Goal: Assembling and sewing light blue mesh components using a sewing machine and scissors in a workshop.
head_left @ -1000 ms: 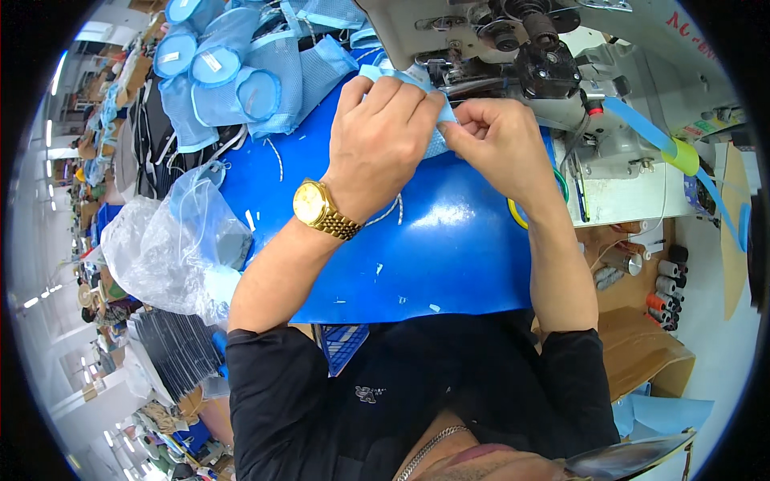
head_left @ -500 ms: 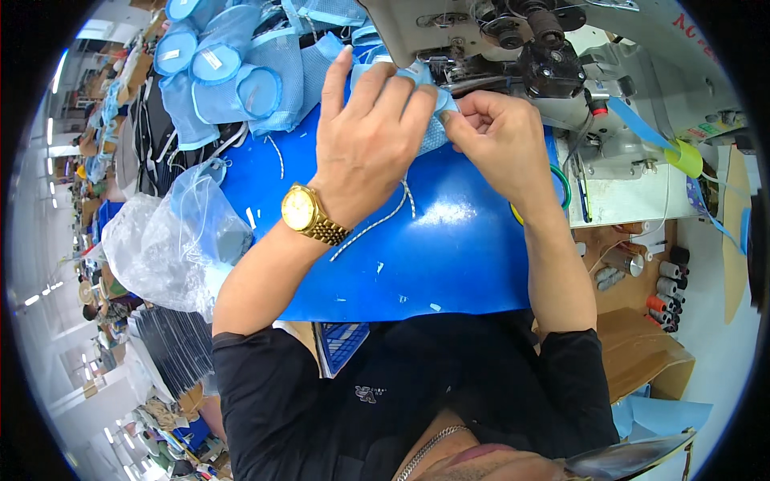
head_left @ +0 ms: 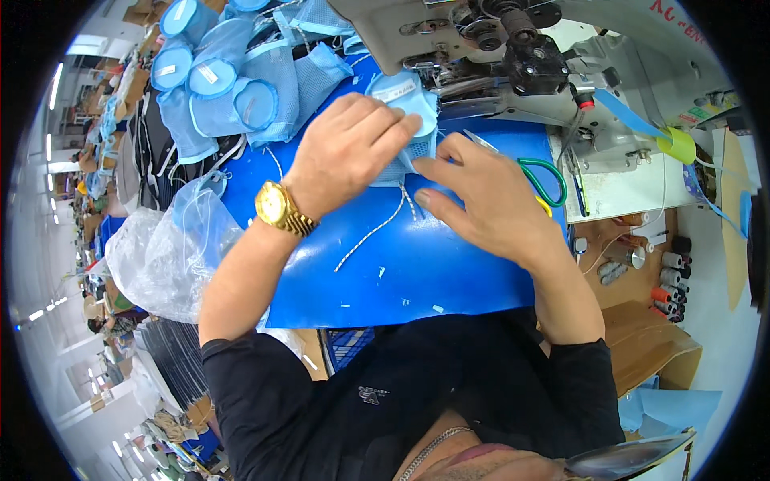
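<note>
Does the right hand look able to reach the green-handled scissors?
Probably yes: their green handle loop lies uncovered beside the right hand, though that hand hides part of the scissors.

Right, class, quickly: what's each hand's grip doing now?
Left hand: fingers curled at the blue pouch; grip cannot be told.
Right hand: open, thumb and forefinger apart.

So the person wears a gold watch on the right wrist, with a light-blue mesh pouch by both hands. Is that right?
Not quite: the head view shows the gold watch on the left wrist. The light-blue mesh pouch is indeed by both hands.
</note>
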The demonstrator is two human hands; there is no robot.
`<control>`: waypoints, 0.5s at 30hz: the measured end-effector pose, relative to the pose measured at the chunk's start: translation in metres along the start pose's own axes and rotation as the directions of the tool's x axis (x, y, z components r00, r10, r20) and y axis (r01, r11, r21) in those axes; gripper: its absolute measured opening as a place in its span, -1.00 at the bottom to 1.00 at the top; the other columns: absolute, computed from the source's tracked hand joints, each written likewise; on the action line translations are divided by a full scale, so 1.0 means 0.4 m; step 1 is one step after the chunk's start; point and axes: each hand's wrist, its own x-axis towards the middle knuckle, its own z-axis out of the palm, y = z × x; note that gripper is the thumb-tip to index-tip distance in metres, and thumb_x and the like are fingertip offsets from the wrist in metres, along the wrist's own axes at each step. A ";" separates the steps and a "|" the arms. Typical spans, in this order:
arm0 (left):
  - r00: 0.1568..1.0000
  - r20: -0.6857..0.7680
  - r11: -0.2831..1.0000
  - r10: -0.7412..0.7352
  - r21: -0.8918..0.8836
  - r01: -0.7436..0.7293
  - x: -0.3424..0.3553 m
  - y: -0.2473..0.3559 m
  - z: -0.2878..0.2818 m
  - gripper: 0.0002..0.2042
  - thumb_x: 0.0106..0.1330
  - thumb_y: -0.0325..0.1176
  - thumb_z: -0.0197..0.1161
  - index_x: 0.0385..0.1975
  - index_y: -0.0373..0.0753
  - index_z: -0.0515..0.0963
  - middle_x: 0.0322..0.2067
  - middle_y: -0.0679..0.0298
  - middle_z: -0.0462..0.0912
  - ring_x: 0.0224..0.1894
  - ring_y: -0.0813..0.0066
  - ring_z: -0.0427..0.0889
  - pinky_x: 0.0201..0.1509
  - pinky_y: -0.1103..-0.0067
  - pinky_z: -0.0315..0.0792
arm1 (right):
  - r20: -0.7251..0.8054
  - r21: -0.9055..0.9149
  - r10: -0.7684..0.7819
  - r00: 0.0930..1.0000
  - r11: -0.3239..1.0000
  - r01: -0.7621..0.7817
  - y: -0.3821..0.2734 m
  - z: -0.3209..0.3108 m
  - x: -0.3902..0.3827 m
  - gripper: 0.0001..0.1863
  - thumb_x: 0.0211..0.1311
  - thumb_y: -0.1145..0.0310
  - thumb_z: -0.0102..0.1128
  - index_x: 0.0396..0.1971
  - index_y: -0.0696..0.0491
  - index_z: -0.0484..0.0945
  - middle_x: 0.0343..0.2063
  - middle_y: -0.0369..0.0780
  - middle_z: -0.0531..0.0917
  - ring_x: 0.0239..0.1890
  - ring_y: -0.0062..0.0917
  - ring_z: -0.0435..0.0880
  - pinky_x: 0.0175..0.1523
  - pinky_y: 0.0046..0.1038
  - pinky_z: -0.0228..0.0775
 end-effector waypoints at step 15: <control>0.896 -0.121 0.905 -0.426 -0.053 0.423 0.043 0.074 0.044 -0.80 0.06 -0.46 0.37 -0.31 -0.21 0.54 -0.48 0.27 0.53 -0.42 0.30 0.52 -0.34 0.44 0.38 | -0.462 0.439 0.467 0.753 0.859 -0.263 0.065 0.081 0.049 -0.82 0.09 0.37 0.33 -0.46 0.18 0.59 -0.69 -0.16 0.60 -0.66 -0.57 0.57 -0.50 -0.54 0.38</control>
